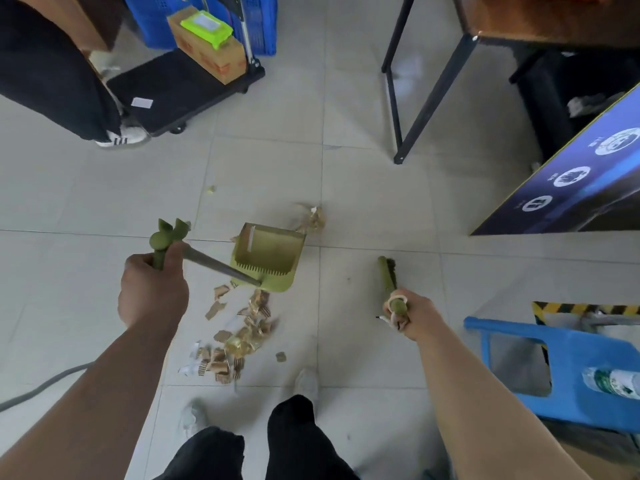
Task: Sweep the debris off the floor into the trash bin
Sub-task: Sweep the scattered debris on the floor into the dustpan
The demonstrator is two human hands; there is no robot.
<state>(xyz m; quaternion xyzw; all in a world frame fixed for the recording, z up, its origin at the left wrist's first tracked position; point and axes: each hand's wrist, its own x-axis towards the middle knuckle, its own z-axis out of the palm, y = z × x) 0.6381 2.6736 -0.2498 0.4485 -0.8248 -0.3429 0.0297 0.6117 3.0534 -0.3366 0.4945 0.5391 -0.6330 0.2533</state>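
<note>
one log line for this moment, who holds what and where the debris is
left hand: grips dustpan handle | right hand: grips broom | debris: mostly on floor, behind pan | state: sweeping unfinished

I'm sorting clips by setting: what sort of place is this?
Probably a storeroom or workshop, not a home: a black platform trolley carrying a cardboard box, stacked blue plastic crates, and a metal-legged wooden table on pale floor tiles.
</note>
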